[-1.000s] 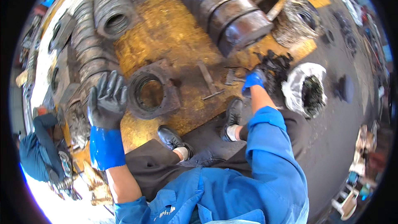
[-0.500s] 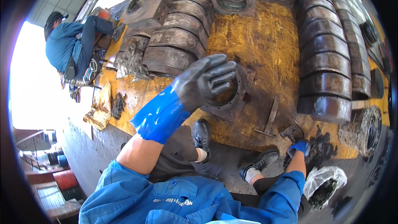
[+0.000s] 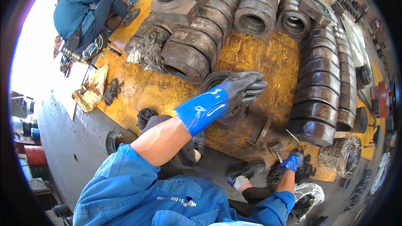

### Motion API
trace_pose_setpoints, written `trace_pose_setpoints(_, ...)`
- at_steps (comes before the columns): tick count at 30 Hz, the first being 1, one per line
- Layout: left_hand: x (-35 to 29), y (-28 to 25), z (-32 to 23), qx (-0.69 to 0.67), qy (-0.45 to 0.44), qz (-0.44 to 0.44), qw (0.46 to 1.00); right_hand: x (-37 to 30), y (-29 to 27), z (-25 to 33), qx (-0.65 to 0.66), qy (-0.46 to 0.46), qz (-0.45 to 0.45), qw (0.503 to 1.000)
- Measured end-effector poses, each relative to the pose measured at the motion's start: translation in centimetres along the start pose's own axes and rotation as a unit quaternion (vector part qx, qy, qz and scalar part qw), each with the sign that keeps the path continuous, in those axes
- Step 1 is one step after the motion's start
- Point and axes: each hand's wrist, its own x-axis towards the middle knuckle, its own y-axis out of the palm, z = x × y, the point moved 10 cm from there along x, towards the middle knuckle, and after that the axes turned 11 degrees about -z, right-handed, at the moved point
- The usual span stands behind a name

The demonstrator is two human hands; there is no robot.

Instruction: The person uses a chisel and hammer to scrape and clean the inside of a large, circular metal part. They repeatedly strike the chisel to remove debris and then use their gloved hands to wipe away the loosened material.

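Observation:
My left hand (image 3: 243, 88), in a black glove with a blue cuff, is held above a dark metal ring (image 3: 215, 79) on the yellow-brown board. Its fingers are stretched out with nothing in them, and they hide much of the ring. At the lower right, my right hand (image 3: 292, 161) is low by the board's front edge, in the same kind of glove. It looks closed on a thin bent metal rod (image 3: 293, 136) that sticks out past the fingers. A hammer (image 3: 276, 147) lies just left of that hand, and a T-shaped metal bar (image 3: 263, 132) rests beyond it.
Rows of heavy metal rings (image 3: 317, 100) line the right, with more (image 3: 188, 54) on the left. A flanged cylinder (image 3: 341, 157) stands far right. A plastic bag (image 3: 312, 192) of dark scraps sits near my right arm. A person (image 3: 79, 14) sits at upper left.
My left hand has moved right, across the ring, fingers still stretched out. The view has shifted, showing more of the far rows. My right hand stays beside the hammer.

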Motion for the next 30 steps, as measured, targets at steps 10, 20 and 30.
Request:
trace_pose_setpoints(10, 4.2, -7.5, 6.9, 0.429, 0.075, -0.145, 0.888, -4.1, -24.5, 24.3, 0.717, 0.187, 0.364, 0.564)
trace_pose_setpoints(20, -2.9, -0.7, 10.5, 0.61, 0.095, 0.04, 0.785, -12.9, -33.3, 24.7, 0.732, 0.181, 0.518, 0.404)
trace_pose_setpoints(30, -4.5, 0.9, 9.3, 0.685, 0.083, 0.037, 0.723, -18.5, -32.3, 28.5, 0.737, 0.258, 0.549, 0.298)
